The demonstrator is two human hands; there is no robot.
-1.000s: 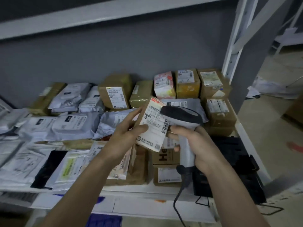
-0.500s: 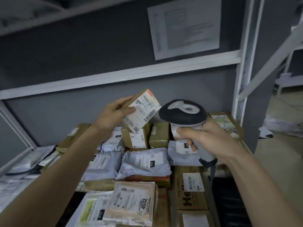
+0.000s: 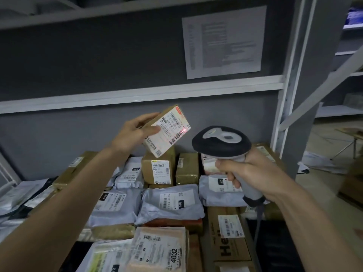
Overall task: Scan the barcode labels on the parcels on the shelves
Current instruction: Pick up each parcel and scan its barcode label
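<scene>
**Small box up at the scanner, red light on its label**

Nearest me, at the bottom edge, lies a beige padded mailer (image 3: 159,250) marked 4032, cut off by the frame, with a white bag (image 3: 106,258) half under it on its left. To the right lies a long brown carton (image 3: 228,235) with one white label; its printed word is only partly readable.

Beyond these are three grey poly bags I can count clearly: one (image 3: 115,205) under my left forearm, one (image 3: 170,203) in the middle, one (image 3: 218,189) partly behind my right hand. More grey bags trail off to the left, too blurred to count. Behind them stand two brown boxes side by side, a labelled one (image 3: 159,171) and a narrower plain one (image 3: 187,167); other cartons at the back are mostly hidden by my arms.

My right hand (image 3: 249,173) is wrapped round the handle of the scanner (image 3: 221,143), its dark head pointing left. My left hand (image 3: 133,132) holds the small parcel (image 3: 167,130) raised above the shelf stock, thumb on the label, fingers behind. The parcel is tilted, just left of the scanner head and not touching it, and a red spot glows on its barcode.

Farthest back, one printed sheet (image 3: 224,41) hangs on the grey wall, its text unreadable.
</scene>
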